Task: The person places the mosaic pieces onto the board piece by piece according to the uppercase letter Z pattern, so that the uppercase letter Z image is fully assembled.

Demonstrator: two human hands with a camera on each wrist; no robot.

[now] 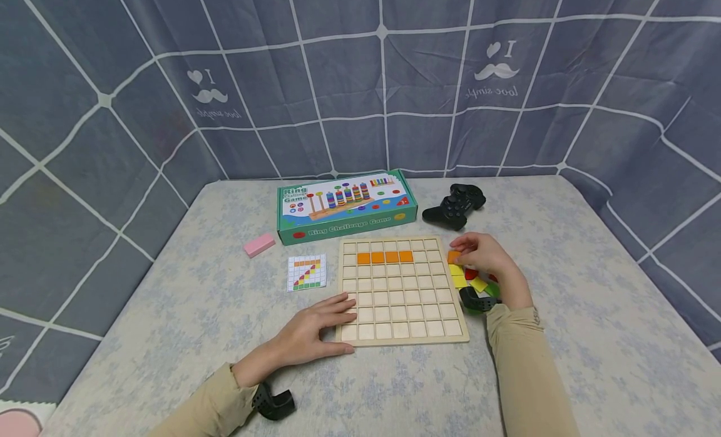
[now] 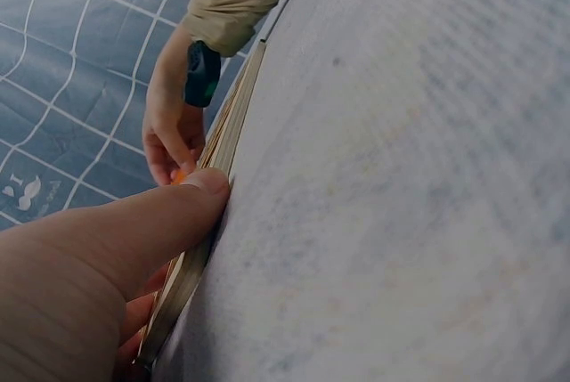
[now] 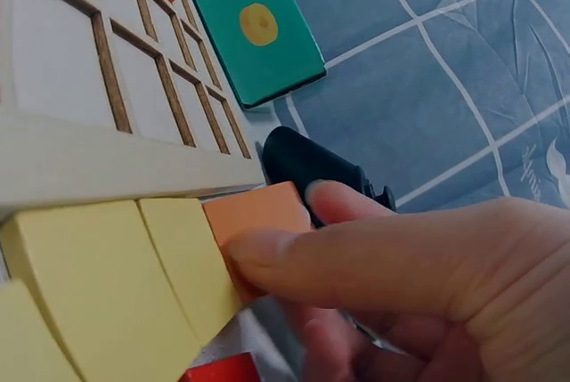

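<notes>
A wooden grid board (image 1: pixel 400 313) lies flat on the table, with several orange tiles (image 1: pixel 385 257) in a row near its far side. My left hand (image 1: pixel 306 334) rests at the board's near left corner, fingers extended over the left edge and the thumb along the near edge. Beyond the board's right side, my right hand (image 1: pixel 485 257) pinches an orange square tile (image 3: pixel 260 213) between thumb and fingers. That tile stands against yellow tiles (image 3: pixel 102 284) lined along the board's frame. Red (image 1: pixel 471 274) and green (image 1: pixel 492 289) tiles lie partly hidden beneath the right wrist.
Left of the board lies a printed pattern card (image 1: pixel 306 273), with a pink block (image 1: pixel 259 245) farther back. Behind the board sits a green Ring Challenge Game box (image 1: pixel 349 227). A black game controller (image 1: pixel 455 206) lies to its right. Blue curtain (image 1: pixel 349 80) surrounds the table.
</notes>
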